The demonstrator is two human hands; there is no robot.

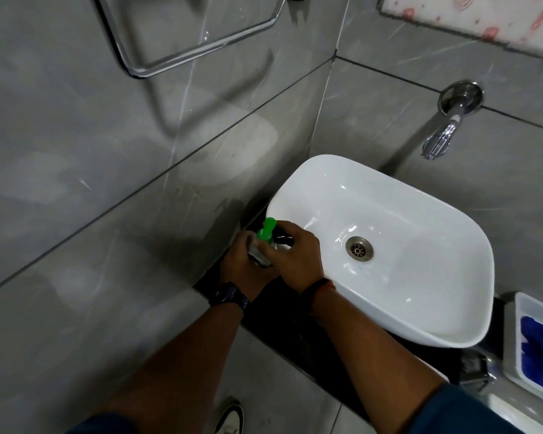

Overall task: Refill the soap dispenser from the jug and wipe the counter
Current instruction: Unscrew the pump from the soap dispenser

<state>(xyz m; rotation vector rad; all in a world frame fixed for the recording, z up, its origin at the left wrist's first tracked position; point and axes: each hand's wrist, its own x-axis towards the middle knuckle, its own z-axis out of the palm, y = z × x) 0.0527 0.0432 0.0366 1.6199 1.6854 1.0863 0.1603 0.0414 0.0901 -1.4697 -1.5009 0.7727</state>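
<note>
A soap dispenser with a green pump top stands on the dark counter, just left of the white basin. My left hand wraps around the dispenser's clear body from the left. My right hand grips it from the right, fingers near the neck under the green pump. Most of the bottle is hidden by both hands. No jug is in view.
A chrome wall tap juts out above the basin's far right. A white tray holding a blue cloth sits at the right edge. A chrome towel rail hangs on the grey tiled wall. A shoe shows below.
</note>
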